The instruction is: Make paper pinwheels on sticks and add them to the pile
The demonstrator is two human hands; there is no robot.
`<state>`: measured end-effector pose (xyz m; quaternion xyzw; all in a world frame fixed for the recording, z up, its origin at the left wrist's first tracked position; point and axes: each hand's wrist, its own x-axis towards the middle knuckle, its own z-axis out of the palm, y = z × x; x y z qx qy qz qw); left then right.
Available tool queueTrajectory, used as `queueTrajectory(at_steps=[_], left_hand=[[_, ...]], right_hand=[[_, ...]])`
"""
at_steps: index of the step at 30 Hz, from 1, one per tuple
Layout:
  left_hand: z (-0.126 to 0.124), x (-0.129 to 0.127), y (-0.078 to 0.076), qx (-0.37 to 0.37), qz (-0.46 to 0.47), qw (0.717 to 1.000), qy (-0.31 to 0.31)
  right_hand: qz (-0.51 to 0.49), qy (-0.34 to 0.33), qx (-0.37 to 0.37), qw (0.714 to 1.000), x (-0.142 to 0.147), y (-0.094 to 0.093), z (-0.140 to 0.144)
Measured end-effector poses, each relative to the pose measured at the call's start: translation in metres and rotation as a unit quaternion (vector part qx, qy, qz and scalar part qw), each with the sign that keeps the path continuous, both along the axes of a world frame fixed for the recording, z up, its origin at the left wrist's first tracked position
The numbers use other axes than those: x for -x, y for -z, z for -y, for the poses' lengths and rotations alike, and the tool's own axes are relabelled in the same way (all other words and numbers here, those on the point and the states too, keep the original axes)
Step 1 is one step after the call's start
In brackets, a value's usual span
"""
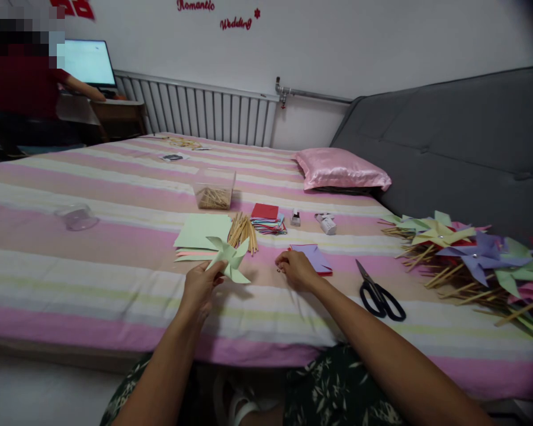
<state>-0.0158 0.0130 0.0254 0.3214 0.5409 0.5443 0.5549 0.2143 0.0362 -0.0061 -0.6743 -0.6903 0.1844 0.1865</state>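
Note:
My left hand (201, 287) is closed on a pale green paper pinwheel (231, 260), pinching it between thumb and fingers above the bed. My right hand (296, 269) is down at the striped sheet, its fingers pinched together beside a stack of purple and red paper squares (316, 259). Something tiny shows at those fingertips, too small to name. Behind the pinwheel lie pale green paper sheets (203, 229) and a bundle of wooden sticks (242, 229). A pile of coloured paper topped with red (265, 212) sits farther back. Black-handled scissors (379, 299) lie right of my right hand.
Finished pinwheels on sticks (475, 254) are heaped at the right. A clear box of sticks (214, 190), a small bottle (295, 217), a white item (327, 223), a clear lid (77, 217) and a pink pillow (340, 168) rest on the bed. A person (22, 83) sits at a monitor.

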Motion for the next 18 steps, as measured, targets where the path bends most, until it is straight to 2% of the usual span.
queueTrajectory(at_steps=[18], left_hand=[[-0.0013,-0.0014,0.0031,0.003,0.01,1.0,0.001]], right_hand=[[-0.033,-0.09,0.02,0.995,-0.0039,-0.0003,0.0009]])
